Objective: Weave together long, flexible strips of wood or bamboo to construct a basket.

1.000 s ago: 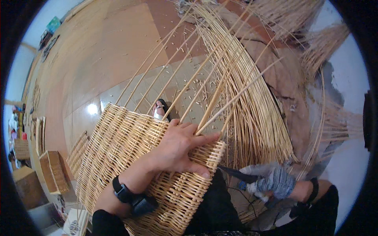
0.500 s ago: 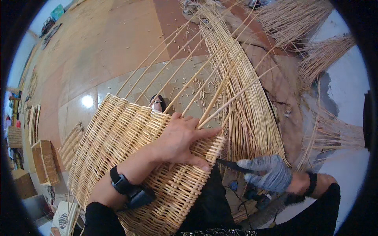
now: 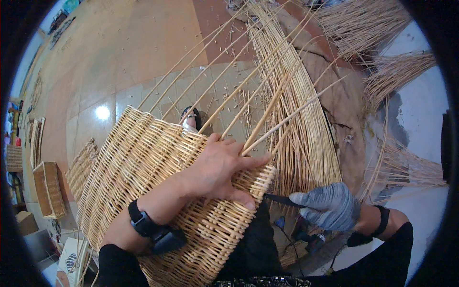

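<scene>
A woven wicker panel lies slanted across my lap, with long bare stakes rising from its upper edge. My left hand, bare, grips the panel's upper right corner. Its thumb presses on the weave, while the fingers reach over the edge among the stakes. In a grey-striped glove, my right hand is closed around a narrow dark knife-like tool. The tool points left, its tip close to the panel's right edge; contact cannot be made out.
A thick bundle of peeled rods lies on sacking beyond the panel. More twig bundles lean at the right wall. Short offcuts litter the floor around a shoe. Smaller woven pieces stand at the left.
The view has shifted slightly. My left hand keeps its place on the panel. My right hand, with the dark tool, has turned and moved a little away from the panel's edge.
</scene>
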Tool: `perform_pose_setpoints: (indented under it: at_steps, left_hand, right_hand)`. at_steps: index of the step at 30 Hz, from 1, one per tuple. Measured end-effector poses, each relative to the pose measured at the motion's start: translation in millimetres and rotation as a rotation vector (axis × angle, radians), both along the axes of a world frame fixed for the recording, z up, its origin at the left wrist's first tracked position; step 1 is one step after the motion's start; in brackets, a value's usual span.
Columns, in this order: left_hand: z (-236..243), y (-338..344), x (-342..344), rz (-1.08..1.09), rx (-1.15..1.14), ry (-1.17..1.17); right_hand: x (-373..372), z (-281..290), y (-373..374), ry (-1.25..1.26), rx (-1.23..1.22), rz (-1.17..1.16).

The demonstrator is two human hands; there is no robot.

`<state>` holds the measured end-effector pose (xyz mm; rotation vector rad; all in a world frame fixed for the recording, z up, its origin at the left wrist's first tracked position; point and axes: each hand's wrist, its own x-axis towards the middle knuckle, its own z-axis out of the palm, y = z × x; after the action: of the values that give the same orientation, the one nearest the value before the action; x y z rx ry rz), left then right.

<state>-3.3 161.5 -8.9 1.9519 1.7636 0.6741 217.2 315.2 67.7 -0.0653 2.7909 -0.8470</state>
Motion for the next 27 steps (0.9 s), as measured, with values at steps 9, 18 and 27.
perform_pose_setpoints:
  at_steps: [9, 18, 27]
  left_hand:
    - [2, 2, -2, 0.002, -0.033, -0.024]
    - [4, 7, -3, 0.006, -0.076, 0.006]
    - [5, 8, -1, 0.006, -0.086, -0.021]
  right_hand:
    - [-8, -1, 22, -0.114, -0.217, -0.014]
    - [-4, -29, 14, -0.120, -0.462, -0.284]
    - [17, -53, 4, -0.593, -0.954, -0.697]
